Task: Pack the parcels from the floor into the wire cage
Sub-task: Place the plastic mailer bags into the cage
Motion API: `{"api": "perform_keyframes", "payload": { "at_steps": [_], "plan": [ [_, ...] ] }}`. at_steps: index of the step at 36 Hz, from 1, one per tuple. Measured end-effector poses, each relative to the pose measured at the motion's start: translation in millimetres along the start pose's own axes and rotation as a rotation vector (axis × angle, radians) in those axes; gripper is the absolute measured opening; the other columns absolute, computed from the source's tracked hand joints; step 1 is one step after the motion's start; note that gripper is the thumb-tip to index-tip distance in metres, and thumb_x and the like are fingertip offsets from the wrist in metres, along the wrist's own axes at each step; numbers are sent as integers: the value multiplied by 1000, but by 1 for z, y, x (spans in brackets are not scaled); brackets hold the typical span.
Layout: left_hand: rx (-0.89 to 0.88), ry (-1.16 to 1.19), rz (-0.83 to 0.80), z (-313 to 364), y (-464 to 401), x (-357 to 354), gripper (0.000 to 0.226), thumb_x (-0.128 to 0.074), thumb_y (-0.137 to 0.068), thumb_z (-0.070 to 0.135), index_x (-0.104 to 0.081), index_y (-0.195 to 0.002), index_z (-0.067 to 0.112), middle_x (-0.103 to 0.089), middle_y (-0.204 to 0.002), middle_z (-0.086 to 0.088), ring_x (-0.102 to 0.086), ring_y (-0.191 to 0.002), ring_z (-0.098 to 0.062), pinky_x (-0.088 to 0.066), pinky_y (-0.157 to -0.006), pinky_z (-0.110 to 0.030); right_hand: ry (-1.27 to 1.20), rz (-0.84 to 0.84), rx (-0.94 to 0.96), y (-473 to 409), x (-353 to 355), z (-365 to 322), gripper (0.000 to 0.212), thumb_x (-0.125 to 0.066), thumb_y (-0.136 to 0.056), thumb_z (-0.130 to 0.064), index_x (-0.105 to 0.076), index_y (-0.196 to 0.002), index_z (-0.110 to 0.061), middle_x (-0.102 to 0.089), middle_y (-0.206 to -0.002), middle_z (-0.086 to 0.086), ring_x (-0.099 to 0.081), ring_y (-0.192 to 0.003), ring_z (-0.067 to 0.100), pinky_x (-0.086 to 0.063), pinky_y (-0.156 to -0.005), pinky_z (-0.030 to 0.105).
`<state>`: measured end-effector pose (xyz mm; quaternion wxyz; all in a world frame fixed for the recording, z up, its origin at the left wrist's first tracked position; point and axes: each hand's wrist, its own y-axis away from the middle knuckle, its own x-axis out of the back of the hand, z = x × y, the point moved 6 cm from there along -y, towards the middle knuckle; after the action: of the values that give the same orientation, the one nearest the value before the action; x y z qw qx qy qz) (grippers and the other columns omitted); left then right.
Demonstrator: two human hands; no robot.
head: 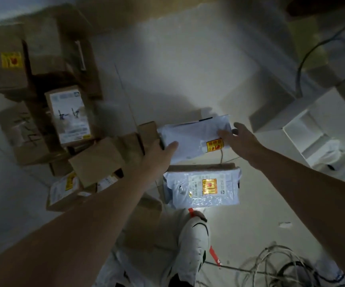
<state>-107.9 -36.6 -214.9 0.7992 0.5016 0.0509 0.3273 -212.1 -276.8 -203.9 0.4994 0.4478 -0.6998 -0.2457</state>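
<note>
A white poly-bag parcel (194, 137) lies flat on the pale floor (188, 69), near the middle of the view, with a yellow and red sticker on its near right corner. The left hand (161, 151) is at the parcel's left edge, thumb laid on the top face and the fingers (160, 141) reaching round the side. The right hand (238, 137) is at the right end, fingers (224, 134) spread over the top and edge. Both hands touch the parcel; whether either has closed into a firm hold cannot be told, as the frame is blurred and the undersides are hidden.

Just in front of it, nearer the person, a second white parcel (203, 187) sits on a flat brown carton, label and yellow sticker face up. It touches neither hand.

To the left stands a loose heap of brown cartons (43, 65), some stacked, some tilted. One upright carton (69, 114) in the heap shows a large white printed label. A small carton (97, 160) lies tilted at the near side of the heap.

A white shoe (190, 249) with dark trim is planted at the bottom centre, beside a red strap. A tangle of pale cable (281, 264) lies on the floor at lower right. White shelving (312, 129) stands at the right edge.
</note>
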Motion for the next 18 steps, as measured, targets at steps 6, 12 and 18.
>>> {"api": "perform_keyframes", "payload": {
  "at_steps": [6,12,18],
  "plan": [
    [-33,160,60,5,-15,-13,55,-59,-96,45,-56,-140,12,-63,-131,-6,-61,-116,-24,-43,-91,-30,-169,-9,12,-20,-15,1,51,-70,-86,-55,-65,-119,-16,-72,-110,3,-68,-102,23,-55,-96,43],
    [-141,269,164,38,27,20,36,-67,-97,35,-57,-124,14,-64,-114,-3,-66,-99,-18,-57,-81,-32,-282,48,18,27,16,-21,55,-79,-76,-56,-64,-114,-20,-73,-107,0,-71,-98,19,-58,-91,41],
    [-234,477,284,118,118,95,22,-67,-97,37,-53,-111,27,-62,-110,4,-64,-96,-12,-53,-74,-23,-509,-2,104,126,75,-109,83,-90,-63,-57,-51,-125,-20,-67,-120,8,-74,-99,24,-61,-87,47]
  ]
}}
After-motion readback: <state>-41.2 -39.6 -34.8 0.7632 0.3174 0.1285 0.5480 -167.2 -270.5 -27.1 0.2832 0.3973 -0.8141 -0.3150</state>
